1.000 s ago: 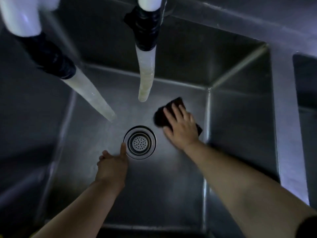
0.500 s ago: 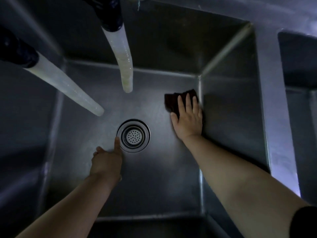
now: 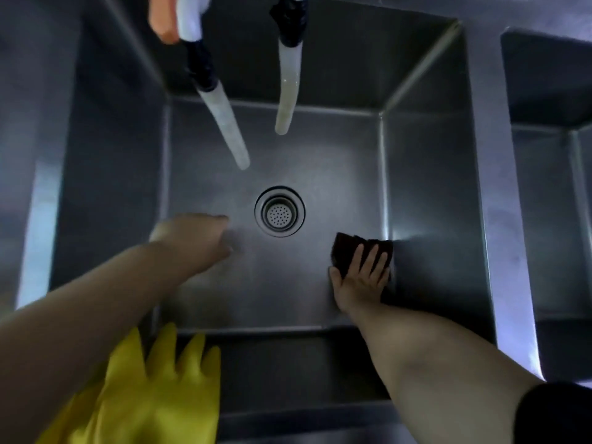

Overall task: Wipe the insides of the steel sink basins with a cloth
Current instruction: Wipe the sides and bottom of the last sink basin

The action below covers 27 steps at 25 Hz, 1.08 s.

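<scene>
— Where does the wipe stand right now?

— You're on the floor of the middle basin (image 3: 320,299). Your right hand (image 3: 360,280) lies flat, fingers straight, pressing the dark cloth (image 3: 347,251) down at about four o'clock from the drain (image 3: 279,211), right up against the seam where the floor meets the right wall.

— And my left hand?

— Your left hand (image 3: 195,241) holds nothing that I can see; it sits low on the floor at about eight o'clock from the drain (it's blurred, so I can't tell how the fingers lie).

— What does the next move call for?

— By my reckoning, keep the palm flat and the pressure even, then carry the cloth along that right seam or up the wall. The two hoses (image 3: 224,123) hang at twelve o'clock, so stay under them when you work the back. The basin on the right (image 3: 544,219) looks not yet reached.

— Anything near me?

— A yellow rubber glove (image 3: 160,395) drapes over the near rim at six o'clock.
</scene>
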Tool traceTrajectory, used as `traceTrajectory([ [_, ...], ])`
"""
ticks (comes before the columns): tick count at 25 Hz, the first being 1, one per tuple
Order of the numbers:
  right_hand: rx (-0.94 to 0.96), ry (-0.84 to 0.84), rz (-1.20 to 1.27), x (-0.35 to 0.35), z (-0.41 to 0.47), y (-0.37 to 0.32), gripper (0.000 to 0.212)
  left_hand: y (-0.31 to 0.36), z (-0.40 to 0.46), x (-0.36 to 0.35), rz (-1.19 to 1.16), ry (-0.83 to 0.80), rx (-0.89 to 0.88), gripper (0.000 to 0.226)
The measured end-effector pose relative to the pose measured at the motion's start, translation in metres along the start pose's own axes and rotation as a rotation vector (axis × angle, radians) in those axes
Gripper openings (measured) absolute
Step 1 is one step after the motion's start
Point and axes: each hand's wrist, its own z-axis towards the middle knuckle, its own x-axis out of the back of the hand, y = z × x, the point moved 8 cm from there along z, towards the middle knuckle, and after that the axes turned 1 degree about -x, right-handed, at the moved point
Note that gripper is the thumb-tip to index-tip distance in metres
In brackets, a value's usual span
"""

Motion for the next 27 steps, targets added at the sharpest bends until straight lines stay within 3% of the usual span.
traceTrajectory([
  [2, -0.013, -0.067, 0.019, -0.009, -0.015, -0.024, 0.082, -0.023, -0.041, 0.033, 0.113, 0.318, -0.088, 0.037],
  [4, 0.132, -0.071, -0.015, -0.016, -0.028, -0.062, 0.082, -0.044, -0.083, 0.048, 0.235, 0.555, -0.159, 0.042],
  [7, 0.546, -0.029, -0.171, -0.023, -0.040, -0.134, 0.077, -0.071, -0.105, 0.031, 0.354, 0.596, -0.202, 0.033],
  [12, 1.202, 0.085, -0.408, -0.045, -0.078, -0.232, 0.062, -0.074, -0.118, 0.010, 0.306, 0.738, -0.287, 0.023],
  [17, 1.626, 0.026, -0.548, -0.081, -0.135, -0.237, 0.059, -0.078, -0.113, 0.010, 0.301, 0.744, -0.182, 0.025],
  [22, 1.652, 0.054, -0.592, -0.041, -0.108, -0.133, 0.058, -0.073, -0.117, 0.013, 0.354, 0.774, -0.172, 0.025],
  [24, 1.493, -0.008, -0.655, -0.017, -0.081, -0.081, 0.046, -0.072, -0.118, 0.015, 0.378, 0.778, -0.174, 0.025],
  [27, 1.067, -0.073, -0.637, 0.020, -0.050, -0.027, 0.046, -0.070, -0.119, 0.018, 0.393, 0.775, -0.174, 0.024],
])
